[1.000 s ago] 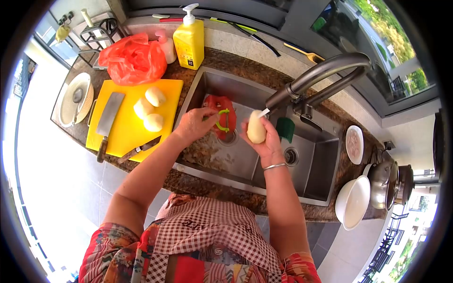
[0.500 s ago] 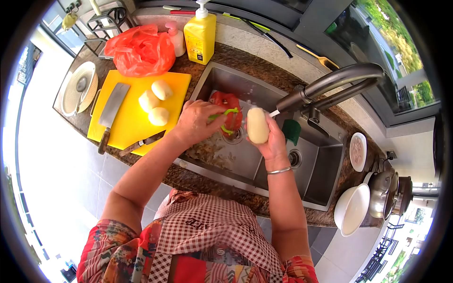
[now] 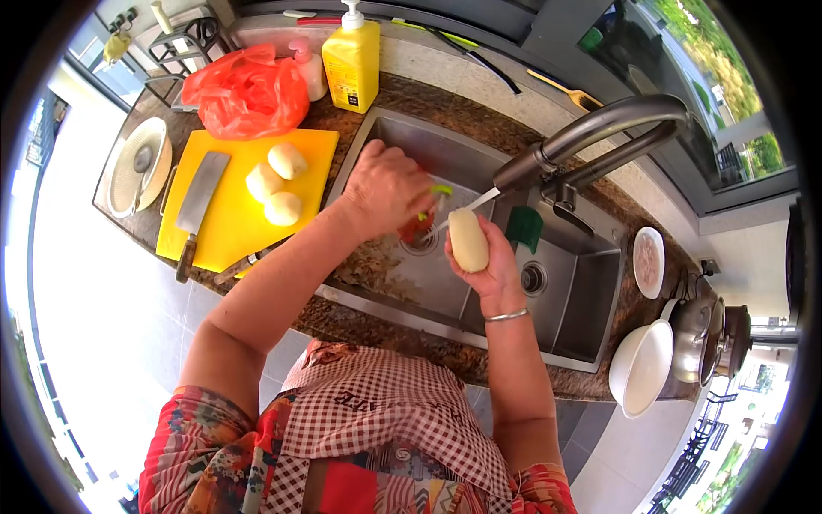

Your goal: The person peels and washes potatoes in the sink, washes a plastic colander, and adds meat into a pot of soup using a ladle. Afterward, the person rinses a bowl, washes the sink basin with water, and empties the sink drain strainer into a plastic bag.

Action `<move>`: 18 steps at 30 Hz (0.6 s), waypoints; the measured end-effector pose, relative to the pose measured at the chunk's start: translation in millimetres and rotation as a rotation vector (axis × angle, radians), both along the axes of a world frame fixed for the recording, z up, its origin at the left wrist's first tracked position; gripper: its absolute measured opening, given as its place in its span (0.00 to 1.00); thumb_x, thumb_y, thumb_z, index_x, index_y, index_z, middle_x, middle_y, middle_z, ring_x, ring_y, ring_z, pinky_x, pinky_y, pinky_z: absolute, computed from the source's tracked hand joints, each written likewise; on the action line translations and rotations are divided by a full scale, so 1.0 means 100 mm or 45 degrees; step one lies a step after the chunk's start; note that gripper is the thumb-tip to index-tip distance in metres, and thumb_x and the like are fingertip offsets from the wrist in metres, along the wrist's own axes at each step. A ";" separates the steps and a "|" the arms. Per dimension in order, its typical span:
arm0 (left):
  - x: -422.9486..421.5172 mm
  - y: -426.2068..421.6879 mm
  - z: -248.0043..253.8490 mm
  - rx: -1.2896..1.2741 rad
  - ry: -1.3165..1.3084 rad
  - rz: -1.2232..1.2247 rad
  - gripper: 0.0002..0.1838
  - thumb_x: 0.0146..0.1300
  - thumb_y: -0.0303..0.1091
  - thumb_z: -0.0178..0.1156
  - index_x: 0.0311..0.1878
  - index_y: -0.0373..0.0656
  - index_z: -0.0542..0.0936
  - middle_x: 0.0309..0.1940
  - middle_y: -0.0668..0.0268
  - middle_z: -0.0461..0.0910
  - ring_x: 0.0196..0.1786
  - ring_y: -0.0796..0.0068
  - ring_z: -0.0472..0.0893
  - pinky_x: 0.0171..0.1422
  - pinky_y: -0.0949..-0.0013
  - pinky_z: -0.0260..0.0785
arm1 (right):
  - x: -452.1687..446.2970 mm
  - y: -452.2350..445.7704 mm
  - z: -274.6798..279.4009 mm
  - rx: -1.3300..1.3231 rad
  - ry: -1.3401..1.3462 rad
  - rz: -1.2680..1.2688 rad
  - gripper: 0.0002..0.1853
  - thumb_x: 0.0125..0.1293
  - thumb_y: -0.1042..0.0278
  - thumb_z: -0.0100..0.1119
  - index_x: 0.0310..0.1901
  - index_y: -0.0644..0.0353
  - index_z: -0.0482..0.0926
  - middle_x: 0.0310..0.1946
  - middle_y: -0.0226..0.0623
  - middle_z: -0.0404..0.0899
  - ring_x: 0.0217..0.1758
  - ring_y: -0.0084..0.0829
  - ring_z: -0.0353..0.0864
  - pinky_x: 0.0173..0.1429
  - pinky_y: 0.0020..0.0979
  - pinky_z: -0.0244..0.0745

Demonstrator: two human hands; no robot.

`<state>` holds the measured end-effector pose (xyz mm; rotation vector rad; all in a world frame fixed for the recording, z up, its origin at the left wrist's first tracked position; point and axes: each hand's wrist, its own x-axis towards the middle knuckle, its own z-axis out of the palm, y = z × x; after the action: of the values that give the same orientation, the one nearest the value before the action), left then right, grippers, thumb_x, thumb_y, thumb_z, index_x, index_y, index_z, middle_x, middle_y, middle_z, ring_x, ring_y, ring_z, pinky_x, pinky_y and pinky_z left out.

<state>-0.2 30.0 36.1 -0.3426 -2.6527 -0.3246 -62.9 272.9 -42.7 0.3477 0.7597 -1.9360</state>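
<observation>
Peeled potato (image 3: 469, 241) sits clamped in your right hand (image 3: 494, 278), between the sink's (image 3: 558, 300) near and far edges. Your left hand (image 3: 390, 190), curled round a green peeler (image 3: 441, 189), has turned toward the water stream (image 3: 485, 200); no peeling seems under way.

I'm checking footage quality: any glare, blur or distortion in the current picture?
Head view: the floor at left is blown out white; head view: the left hand and peeler look slightly blurred; head view: the counter bows, corners are black.
</observation>
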 end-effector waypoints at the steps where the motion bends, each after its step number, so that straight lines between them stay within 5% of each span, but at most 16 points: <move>1: -0.04 -0.02 -0.07 0.057 0.004 0.081 0.09 0.59 0.45 0.65 0.39 0.56 0.87 0.29 0.71 0.81 0.39 0.67 0.80 0.52 0.59 0.65 | 0.03 0.03 0.03 0.043 -0.002 -0.030 0.21 0.74 0.46 0.55 0.52 0.56 0.81 0.41 0.40 0.85 0.39 0.41 0.87 0.34 0.37 0.86; 5: -0.21 0.27 -0.26 0.688 -0.540 0.266 0.24 0.67 0.59 0.59 0.50 0.48 0.84 0.42 0.55 0.87 0.46 0.53 0.87 0.48 0.53 0.77 | 0.17 0.10 0.05 0.350 -0.028 -0.345 0.19 0.72 0.48 0.59 0.50 0.55 0.81 0.39 0.40 0.84 0.39 0.40 0.85 0.34 0.36 0.85; 7: -0.37 0.50 -0.39 0.945 -0.929 0.151 0.33 0.68 0.67 0.56 0.63 0.51 0.79 0.47 0.52 0.85 0.51 0.53 0.86 0.56 0.56 0.78 | 0.20 0.26 -0.13 0.264 0.009 -0.250 0.17 0.72 0.49 0.60 0.50 0.54 0.82 0.39 0.39 0.85 0.39 0.40 0.86 0.36 0.37 0.85; 8: -0.46 0.63 -0.53 1.045 -0.916 0.118 0.35 0.68 0.67 0.56 0.66 0.50 0.77 0.45 0.50 0.85 0.49 0.57 0.86 0.51 0.59 0.80 | 0.22 0.30 -0.16 0.288 -0.011 -0.265 0.17 0.72 0.49 0.60 0.51 0.53 0.81 0.40 0.39 0.85 0.39 0.41 0.86 0.38 0.37 0.85; 11: -0.67 0.91 -0.32 1.516 -1.142 0.074 0.29 0.71 0.52 0.60 0.69 0.48 0.74 0.47 0.52 0.82 0.44 0.59 0.86 0.48 0.61 0.82 | 0.21 0.34 -0.14 0.183 0.000 -0.194 0.17 0.73 0.50 0.60 0.52 0.52 0.81 0.41 0.40 0.85 0.40 0.42 0.86 0.42 0.38 0.86; 12: -0.72 0.98 -0.33 1.497 -1.060 0.010 0.33 0.68 0.50 0.63 0.70 0.43 0.71 0.49 0.48 0.81 0.45 0.56 0.85 0.49 0.61 0.82 | 0.23 0.37 -0.16 0.178 0.013 -0.178 0.18 0.73 0.47 0.58 0.52 0.51 0.81 0.41 0.38 0.85 0.40 0.40 0.86 0.41 0.38 0.85; 14: -1.25 1.29 -1.30 0.943 -0.397 -0.175 0.39 0.65 0.57 0.63 0.71 0.40 0.69 0.52 0.48 0.81 0.48 0.53 0.84 0.58 0.57 0.78 | 0.18 0.40 -0.20 0.170 0.039 -0.158 0.21 0.73 0.40 0.55 0.53 0.47 0.81 0.40 0.32 0.85 0.40 0.37 0.86 0.38 0.37 0.83; 15: -1.24 1.33 -1.36 0.454 -0.059 -0.060 0.38 0.66 0.57 0.62 0.71 0.42 0.69 0.53 0.49 0.81 0.50 0.53 0.84 0.61 0.56 0.76 | 0.19 0.37 -0.17 0.201 -0.001 -0.192 0.21 0.73 0.41 0.55 0.53 0.47 0.81 0.40 0.32 0.84 0.39 0.37 0.86 0.38 0.37 0.83; 17: -1.02 1.10 -1.12 0.326 -0.085 0.087 0.35 0.69 0.55 0.61 0.72 0.44 0.69 0.56 0.50 0.81 0.53 0.53 0.84 0.64 0.56 0.74 | 0.22 0.29 -0.04 0.253 -0.074 -0.285 0.20 0.73 0.41 0.54 0.53 0.47 0.80 0.39 0.31 0.84 0.39 0.35 0.85 0.38 0.37 0.83; 18: -0.68 0.91 -0.57 0.714 -0.428 0.126 0.32 0.70 0.52 0.60 0.72 0.44 0.69 0.57 0.50 0.81 0.55 0.52 0.83 0.65 0.56 0.74 | 0.18 0.23 -0.10 0.291 -0.020 -0.261 0.20 0.73 0.41 0.54 0.54 0.47 0.80 0.40 0.30 0.84 0.40 0.35 0.85 0.38 0.36 0.83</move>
<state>-68.6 121.0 -20.6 0.0286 -2.7291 -1.1441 -45.2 295.9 -52.3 0.5996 0.9699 -2.0374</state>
